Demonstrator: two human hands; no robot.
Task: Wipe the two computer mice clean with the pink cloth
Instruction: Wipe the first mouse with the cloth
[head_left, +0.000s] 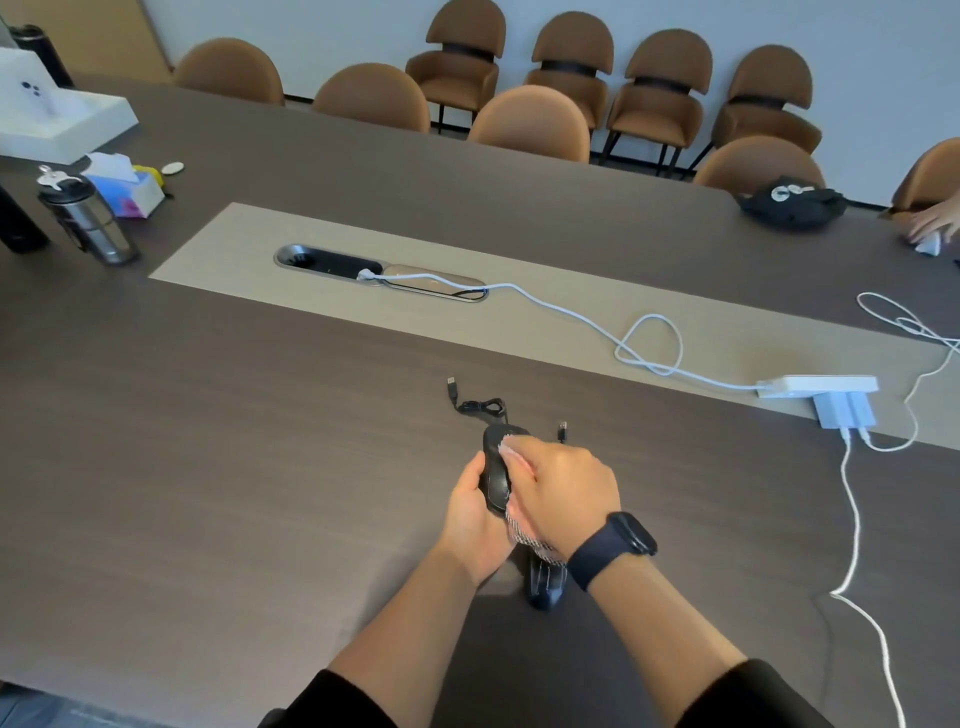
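Wiping is under way on one mouse (495, 475) — my left hand (470, 514) cups it above the table (208, 467), my right hand (566, 491) pressing the pink cloth (524, 532) onto it; the second mouse (545, 584) waits below — cleaned or not, I cannot tell.

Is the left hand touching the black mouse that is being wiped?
Touching. The head view shows the left hand wrapped around the side of the black mouse, fingers against its body.
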